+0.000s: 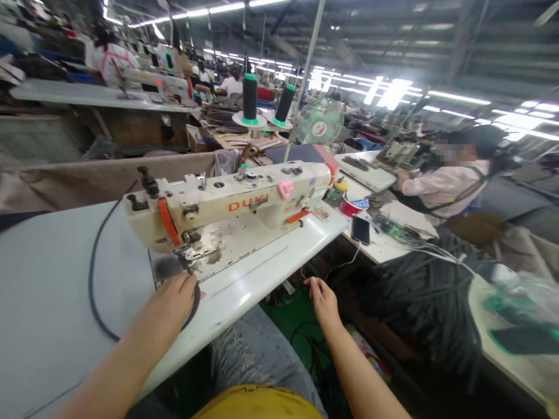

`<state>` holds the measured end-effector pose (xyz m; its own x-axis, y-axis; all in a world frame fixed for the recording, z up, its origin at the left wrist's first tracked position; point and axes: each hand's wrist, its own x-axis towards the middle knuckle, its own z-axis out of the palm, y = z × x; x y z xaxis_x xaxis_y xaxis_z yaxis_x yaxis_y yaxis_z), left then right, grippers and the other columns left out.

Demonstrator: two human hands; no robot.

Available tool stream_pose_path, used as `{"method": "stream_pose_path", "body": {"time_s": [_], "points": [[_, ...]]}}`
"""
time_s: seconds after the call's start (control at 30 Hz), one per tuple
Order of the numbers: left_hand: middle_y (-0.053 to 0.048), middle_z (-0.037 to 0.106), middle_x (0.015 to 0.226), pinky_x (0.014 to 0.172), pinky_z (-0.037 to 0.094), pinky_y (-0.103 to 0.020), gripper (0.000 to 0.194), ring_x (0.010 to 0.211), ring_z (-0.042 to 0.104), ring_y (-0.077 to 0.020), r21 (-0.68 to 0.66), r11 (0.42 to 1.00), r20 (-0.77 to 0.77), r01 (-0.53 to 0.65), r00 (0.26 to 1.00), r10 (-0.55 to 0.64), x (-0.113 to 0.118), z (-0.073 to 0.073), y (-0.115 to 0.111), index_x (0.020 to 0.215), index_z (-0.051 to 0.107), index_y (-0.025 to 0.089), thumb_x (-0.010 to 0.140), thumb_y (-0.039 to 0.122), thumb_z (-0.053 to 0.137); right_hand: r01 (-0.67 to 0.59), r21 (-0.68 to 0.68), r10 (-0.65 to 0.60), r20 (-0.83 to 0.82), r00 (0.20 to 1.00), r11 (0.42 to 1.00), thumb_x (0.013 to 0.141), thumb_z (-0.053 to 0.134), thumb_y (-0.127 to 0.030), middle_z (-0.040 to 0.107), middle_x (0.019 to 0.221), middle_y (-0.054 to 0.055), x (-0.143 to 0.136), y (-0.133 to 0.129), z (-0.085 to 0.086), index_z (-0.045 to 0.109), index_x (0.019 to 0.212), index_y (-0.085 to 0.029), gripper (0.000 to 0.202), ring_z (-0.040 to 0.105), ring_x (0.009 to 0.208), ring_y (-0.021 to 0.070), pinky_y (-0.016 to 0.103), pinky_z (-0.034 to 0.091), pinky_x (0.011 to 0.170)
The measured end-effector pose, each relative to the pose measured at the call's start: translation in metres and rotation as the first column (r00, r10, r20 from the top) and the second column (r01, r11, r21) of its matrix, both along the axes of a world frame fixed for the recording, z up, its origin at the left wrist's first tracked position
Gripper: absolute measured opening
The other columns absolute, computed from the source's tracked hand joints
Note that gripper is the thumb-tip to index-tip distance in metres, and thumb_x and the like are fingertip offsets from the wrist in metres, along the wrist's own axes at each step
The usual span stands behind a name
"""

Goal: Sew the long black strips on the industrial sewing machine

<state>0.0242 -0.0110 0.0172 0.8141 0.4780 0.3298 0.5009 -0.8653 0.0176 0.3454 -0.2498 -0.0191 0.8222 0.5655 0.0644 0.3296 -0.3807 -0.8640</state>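
Left grip [174,294]: fingers closed down on a narrow, dark, flexible strip [197,301] at the near edge of the machine bed; how tightly they hold it is hidden.
Right grip [322,295]: thumb and fingers pinched together just beyond the counter edge; whatever thin thing may be between them is too small to tell.
Strip: curves out beside the left fingers, near the foot of the long cream-coloured sewing machine [213,201]; whether it joins the dark cord-like loop [91,273] on the white counter [48,262] cannot be told.
Finger risk: the left fingertips lie near the stitching area, so a slip forward while the machine runs could injure them.
Loop risk: the loose curve could catch or twist if pulled sharply.
Phone risk: a tug on the white cable [349,265] could drag the black phone [360,230] off its edge.
Red-and-white round tub [346,208]: holds something blue-and-white patterned.
Green bottle with yellow top [336,192]: beside the tub, contents unclear.
Clear plastic bag [535,297]: contents blurred.
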Motion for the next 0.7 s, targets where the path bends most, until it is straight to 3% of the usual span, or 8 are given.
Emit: {"method": "stream_pose_path", "body": {"time_s": [0.13, 0.23, 0.33, 0.4, 0.47, 0.6, 0.7], "points": [[-0.020, 0.064, 0.120, 0.099, 0.054, -0.042, 0.033, 0.111, 0.065, -0.0305, -0.002, 1.000, 0.022, 0.028, 0.999, -0.028, 0.000, -0.006, 0.002, 0.109, 0.066, 0.012, 0.099, 0.029, 0.039, 0.362, -0.097, -0.357, 0.070, 0.932, 0.927, 0.085, 0.040, -0.079, 0.062, 0.066, 0.005, 0.054, -0.057, 0.000, 0.070, 0.084, -0.018, 0.068, 0.057, 0.060, 0.0202, 0.031, 0.043, 0.058], [-0.021, 0.064, 0.120, 0.095, 0.056, -0.044, 0.036, 0.107, 0.067, -0.0309, -0.052, 0.999, 0.038, -0.011, 0.999, 0.013, 0.000, -0.008, 0.000, 0.110, 0.066, 0.010, 0.097, 0.027, 0.037, 0.575, -0.152, -0.553, 0.164, 0.816, 0.804, 0.086, 0.046, -0.064, 0.071, 0.086, 0.014, 0.086, -0.094, 0.014, 0.070, 0.088, -0.017, 0.053, 0.065, 0.084, 0.0284, 0.036, 0.047, 0.074], [-0.020, 0.064, 0.121, 0.095, 0.056, -0.045, 0.039, 0.107, 0.067, -0.0306, -0.109, 0.994, 0.032, -0.013, 0.999, 0.017, 0.000, -0.007, -0.002, 0.112, 0.067, 0.010, 0.098, 0.028, 0.035, 0.726, -0.201, -0.688, 0.234, 0.687, 0.657, 0.084, 0.057, -0.052, 0.071, 0.107, 0.021, 0.112, -0.123, 0.029, 0.070, 0.103, -0.014, 0.045, 0.064, 0.099, 0.0341, 0.041, 0.047, 0.084], [-0.020, 0.064, 0.122, 0.099, 0.055, -0.044, 0.040, 0.110, 0.066, -0.0302, -0.124, 0.992, 0.021, -0.008, 1.000, 0.011, -0.001, -0.003, -0.004, 0.111, 0.068, 0.011, 0.099, 0.029, 0.035, 0.771, -0.246, -0.733, 0.241, 0.636, 0.588, 0.082, 0.064, -0.049, 0.071, 0.110, 0.023, 0.127, -0.134, 0.037, 0.069, 0.111, -0.013, 0.047, 0.065, 0.101, 0.0358, 0.044, 0.047, 0.085], [-0.019, 0.064, 0.124, 0.102, 0.054, -0.044, 0.041, 0.113, 0.065, -0.0304, -0.121, 0.993, 0.006, -0.008, 1.000, 0.009, 0.000, 0.000, -0.005, 0.111, 0.069, 0.011, 0.099, 0.029, 0.035, 0.776, -0.296, -0.749, 0.225, 0.623, 0.557, 0.080, 0.071, -0.047, 0.072, 0.103, 0.021, 0.141, -0.141, 0.042, 0.070, 0.106, -0.013, 0.043, 0.066, 0.098, 0.0351, 0.045, 0.048, 0.084], [-0.022, 0.065, 0.121, 0.101, 0.054, -0.048, 0.045, 0.115, 0.065, -0.0334, -0.148, 0.989, -0.029, -0.022, 0.999, 0.018, 0.001, 0.006, -0.006, 0.112, 0.070, 0.008, 0.096, 0.027, 0.032, 0.752, -0.361, -0.753, 0.172, 0.636, 0.552, 0.084, 0.076, -0.039, 0.071, 0.090, 0.008, 0.162, -0.147, 0.039, 0.069, 0.088, -0.015, 0.025, 0.067, 0.088, 0.0230, 0.041, 0.051, 0.086], [-0.023, 0.065, 0.124, 0.101, 0.055, -0.047, 0.045, 0.115, 0.066, -0.0333, -0.180, 0.982, -0.020, -0.050, 0.999, 0.047, 0.000, 0.005, -0.008, 0.115, 0.068, 0.008, 0.095, 0.026, 0.032, 0.758, -0.343, -0.768, 0.140, 0.625, 0.555, 0.091, 0.072, -0.041, 0.070, 0.092, 0.002, 0.165, -0.152, 0.031, 0.067, 0.092, -0.016, 0.025, 0.066, 0.085, 0.0172, 0.038, 0.053, 0.086]]}}
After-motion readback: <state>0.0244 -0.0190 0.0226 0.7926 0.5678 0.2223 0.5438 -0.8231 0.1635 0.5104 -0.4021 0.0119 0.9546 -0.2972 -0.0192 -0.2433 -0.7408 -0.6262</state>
